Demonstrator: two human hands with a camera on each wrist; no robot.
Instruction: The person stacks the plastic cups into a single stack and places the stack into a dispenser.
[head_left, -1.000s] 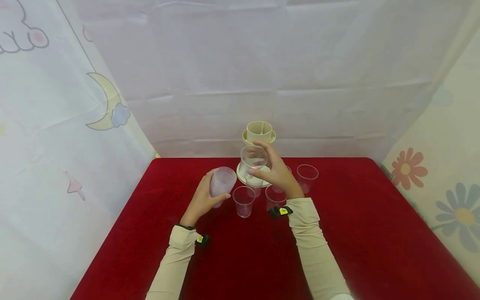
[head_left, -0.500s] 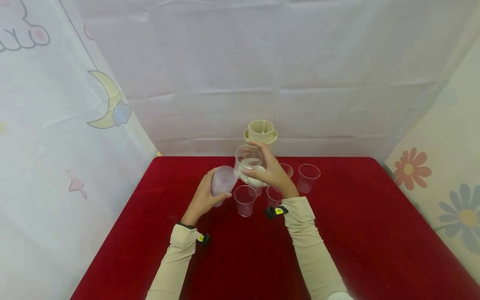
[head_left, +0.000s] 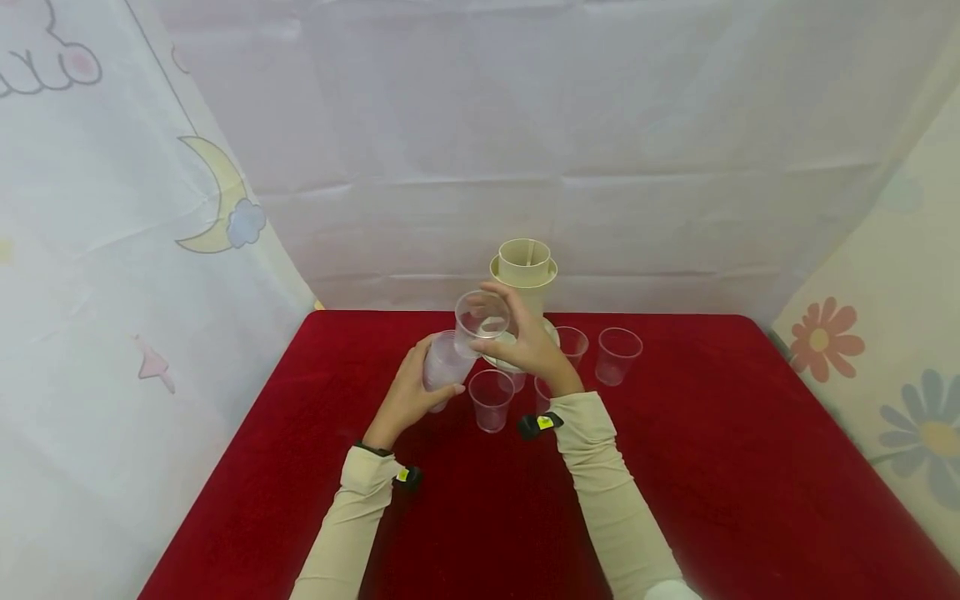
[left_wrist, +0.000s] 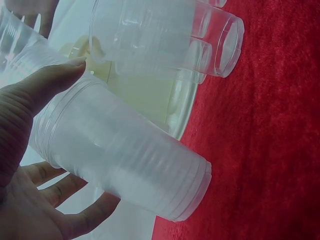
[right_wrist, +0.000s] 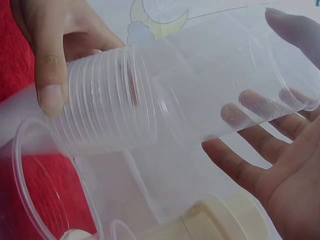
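A stack of nested clear plastic cups (right_wrist: 102, 107) is gripped by my left hand (head_left: 407, 390), thumb on the near side and fingers round the far side. The stack leans, its rims facing up and to the right in the head view. My right hand (head_left: 531, 340) holds a single clear plastic cup (head_left: 480, 323) between thumb and fingers. In the right wrist view that cup's base is right at the mouth of the stack, lined up with it. Just in front of both hands stands another clear cup (head_left: 491, 402) on the red cloth.
A cream cylindrical stand (head_left: 525, 267) with a flanged top and a round base rises behind my right hand, partly covered. More upright clear cups stand to the right, one (head_left: 618, 357) farthest out. White printed sheets hang around the red-covered table (head_left: 480, 517).
My right hand has carried the single cup leftward, from in front of the cream stand to the mouth of the stack. My left hand and its stack stay nearly still.
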